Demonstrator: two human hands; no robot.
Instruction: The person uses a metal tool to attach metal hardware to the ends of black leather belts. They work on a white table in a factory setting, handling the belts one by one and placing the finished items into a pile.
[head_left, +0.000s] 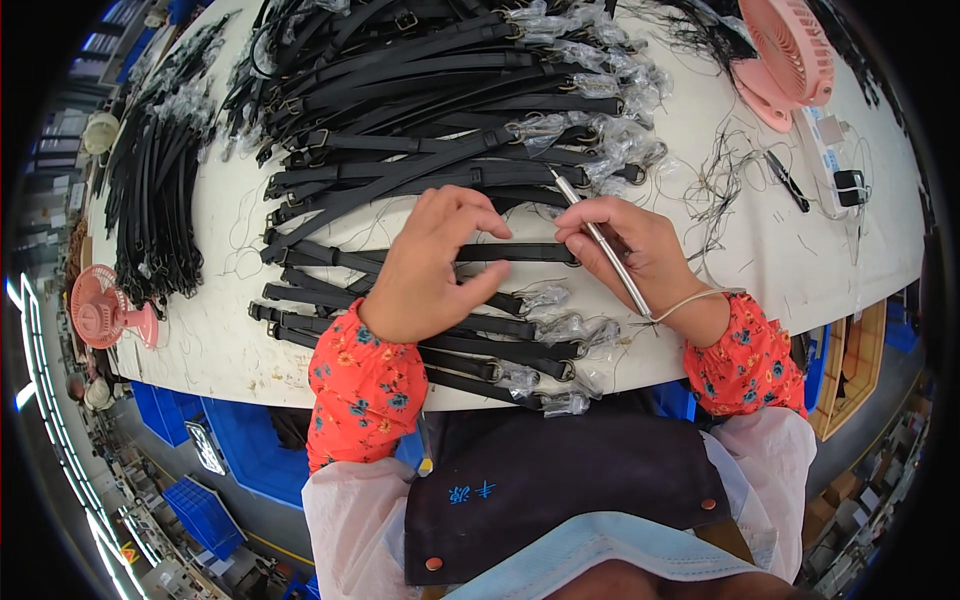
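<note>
Between the thumb and fingers of my right hand (640, 250) is a slim silver pen-shaped tool (603, 243), its thin tip pointing up and left. A pale cord runs from its lower end toward my wrist. My left hand (432, 262) hovers over the black straps (525, 253), thumb and fingers apart, with nothing visible in it. These straps lie crosswise in a loose stack and have metal buckles at their ends. Clear plastic wrap (628, 145) covers many of the right-hand ends. One strap slants across the others just beyond my left hand.
Another bundle of black straps (160, 190) lies at the left. Pink fans stand at the left edge (98, 305) and far right (785, 55). Loose threads (722, 190), a black-handled tool (788, 182) and a white power strip (822, 160) are on the right. Blue crates (250, 450) sit below the table.
</note>
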